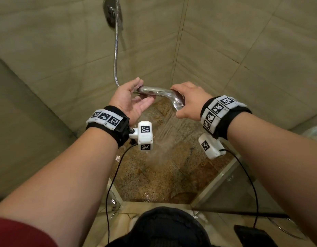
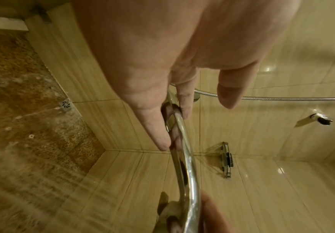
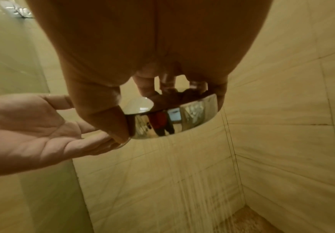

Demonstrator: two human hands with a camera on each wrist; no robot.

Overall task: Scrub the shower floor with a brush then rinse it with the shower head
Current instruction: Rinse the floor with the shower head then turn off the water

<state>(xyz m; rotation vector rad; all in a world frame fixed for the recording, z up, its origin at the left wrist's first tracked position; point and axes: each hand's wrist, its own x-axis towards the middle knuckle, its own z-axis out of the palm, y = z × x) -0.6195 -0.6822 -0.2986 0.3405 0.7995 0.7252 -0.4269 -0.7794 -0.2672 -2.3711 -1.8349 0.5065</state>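
The right hand [image 1: 189, 98] grips the round end of the shower head [image 1: 164, 96], fingers curled over its top and thumb pressed against its near rim. In the right wrist view the thumb [image 3: 110, 124] lies along the chrome edge of the shower head [image 3: 174, 121], and thin streams of water fall from its underside.

The left hand [image 1: 131, 100] is open, palm turned up, with straight fingers under and beside the handle end of the shower head. In the left wrist view two fingers [image 2: 152, 119] lie against the chrome handle [image 2: 184, 157] without curling round it, while the thumb [image 2: 232, 93] stands apart from it.

The shower head is held level above the shower floor [image 1: 154, 175], between the two hands, with its face turned down. The spray [image 1: 164, 132] streams onto the speckled brown floor, which is wet and glistening. A small square drain [image 2: 66, 104] sits at the edge of the floor beside the wall.

A metal hose [image 1: 116, 56] runs from the handle end up along the tiled wall [image 1: 243, 41] to a chrome wall fitting [image 1: 112, 13]. A low ledge [image 1: 154, 206] and glass panels border the floor on the near side.
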